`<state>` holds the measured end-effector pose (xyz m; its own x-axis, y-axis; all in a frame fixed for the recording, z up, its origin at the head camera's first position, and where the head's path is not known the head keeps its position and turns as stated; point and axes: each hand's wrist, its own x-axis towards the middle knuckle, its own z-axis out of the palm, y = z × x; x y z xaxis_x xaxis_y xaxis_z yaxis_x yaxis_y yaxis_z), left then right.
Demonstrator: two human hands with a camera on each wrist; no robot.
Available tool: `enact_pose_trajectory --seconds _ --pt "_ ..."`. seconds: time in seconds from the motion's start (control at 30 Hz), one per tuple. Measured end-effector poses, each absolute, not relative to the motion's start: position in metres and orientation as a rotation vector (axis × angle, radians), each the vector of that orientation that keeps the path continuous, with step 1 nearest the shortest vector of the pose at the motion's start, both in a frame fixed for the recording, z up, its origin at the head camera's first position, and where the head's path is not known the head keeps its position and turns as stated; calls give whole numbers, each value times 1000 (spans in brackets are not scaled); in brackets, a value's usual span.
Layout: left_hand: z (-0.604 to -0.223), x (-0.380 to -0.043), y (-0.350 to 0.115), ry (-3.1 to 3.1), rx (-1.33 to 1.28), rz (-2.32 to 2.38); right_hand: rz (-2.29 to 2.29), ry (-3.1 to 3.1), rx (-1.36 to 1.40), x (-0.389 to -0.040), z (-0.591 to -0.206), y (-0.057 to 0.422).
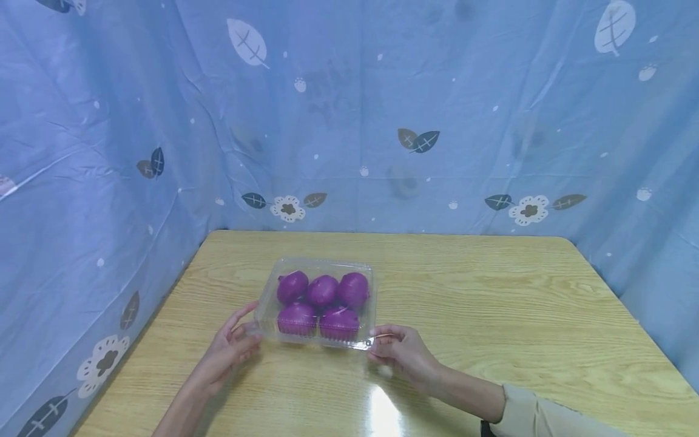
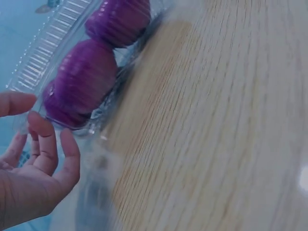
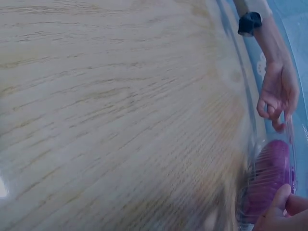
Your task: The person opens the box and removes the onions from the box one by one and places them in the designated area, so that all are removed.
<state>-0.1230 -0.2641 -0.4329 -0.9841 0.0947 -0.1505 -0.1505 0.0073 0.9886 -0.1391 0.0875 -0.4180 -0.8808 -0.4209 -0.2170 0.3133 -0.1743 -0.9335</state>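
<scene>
A clear plastic box (image 1: 319,265) with ribbed walls holds several round purple things (image 1: 323,290) that look like onions, in two rows. My left hand (image 1: 226,355) grips the box's left edge near its front corner. In the left wrist view, the thumb and curled fingers of that hand (image 2: 41,163) are at the box's rim, beside the purple onions (image 2: 86,77). At the front right corner, my right hand (image 1: 406,358) pinches the rim. The right wrist view shows only part of the right hand (image 3: 281,211), with the thumb against the box.
Beneath the box is a wood-grain table (image 1: 480,291) with rounded far corners. A blue curtain (image 1: 349,91) with leaf and flower prints hangs behind and along both sides. A bright reflection (image 1: 384,409) lies on the tabletop near the front.
</scene>
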Motion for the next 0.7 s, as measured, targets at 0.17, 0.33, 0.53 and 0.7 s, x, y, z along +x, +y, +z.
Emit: enact_pose_trajectory --seconds 0.17,0.33,0.53,0.7 --pt "-430 -121 -262 2111 -79 2090 -2062 1637 -113 -142 -417 89" --pt "-432 -119 -263 2054 -48 2113 -2016 1653 -139 -145 -416 92" --pt "-430 -123 -261 1891 -190 2232 -2010 1627 -171 -147 -415 92" --pt "-428 -125 -260 1842 -286 2256 -2002 1621 -189 -147 -415 92"
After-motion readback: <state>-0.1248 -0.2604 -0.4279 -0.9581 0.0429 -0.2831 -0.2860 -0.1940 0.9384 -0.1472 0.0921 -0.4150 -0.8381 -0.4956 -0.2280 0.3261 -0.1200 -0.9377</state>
